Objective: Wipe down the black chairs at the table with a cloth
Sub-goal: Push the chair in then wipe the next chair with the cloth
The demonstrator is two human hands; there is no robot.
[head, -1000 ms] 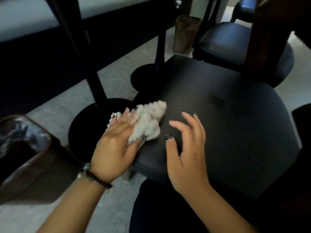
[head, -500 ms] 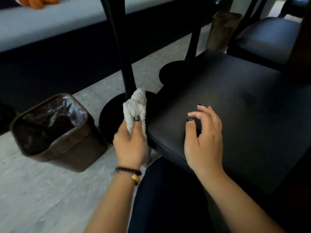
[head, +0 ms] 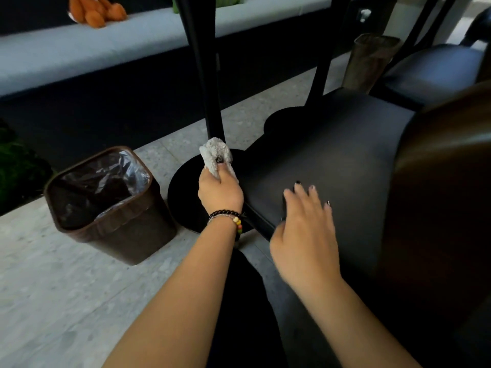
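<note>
A black padded chair seat [head: 332, 160] fills the middle right of the head view, with its brown backrest [head: 446, 181] at the right edge. My left hand [head: 220, 189] grips a bunched grey-white cloth [head: 214, 155] just off the seat's left front corner, thumb pressed on the cloth. My right hand [head: 305, 229] lies on the seat's front edge with its fingers spread and relaxed, holding nothing. A second black chair [head: 430, 73] stands further back on the right.
A brown waste bin [head: 114, 205] with a clear liner stands on the pale floor to the left. Black table posts [head: 207, 75] rise from round bases [head: 183, 197] just behind the cloth. A second brown bin [head: 369, 62] stands far back. A grey bench [head: 106, 41] holds an orange plush toy [head: 93, 10].
My left hand lifted the cloth off the seat and now holds it bunched beside the seat's corner. My right hand moved to the front edge. My view swung left and up.
</note>
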